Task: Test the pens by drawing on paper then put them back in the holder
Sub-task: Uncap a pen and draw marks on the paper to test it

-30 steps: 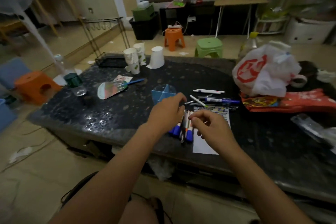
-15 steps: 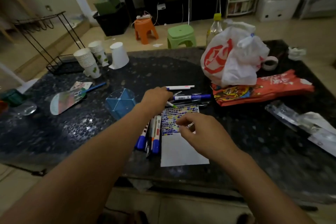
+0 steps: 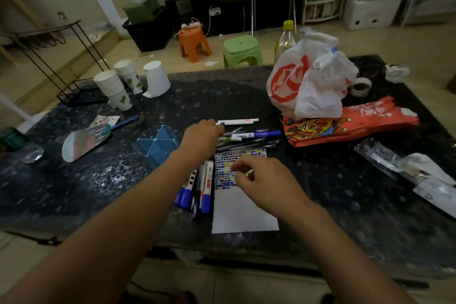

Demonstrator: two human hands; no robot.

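No word, brand or number can be read with certainty. The white plastic bag (image 3: 308, 86) carries a large red emblem, but its letters cannot be told. The red packet (image 3: 350, 126) beside it shows pale characters along its top, too blurred to read. The blue-capped pen (image 3: 254, 134) has a small printed label on its barrel, and the markers (image 3: 204, 187) lying left of the paper (image 3: 243, 210) have label patches too, all illegible. The paper has only rows of coloured dabs, no writing.
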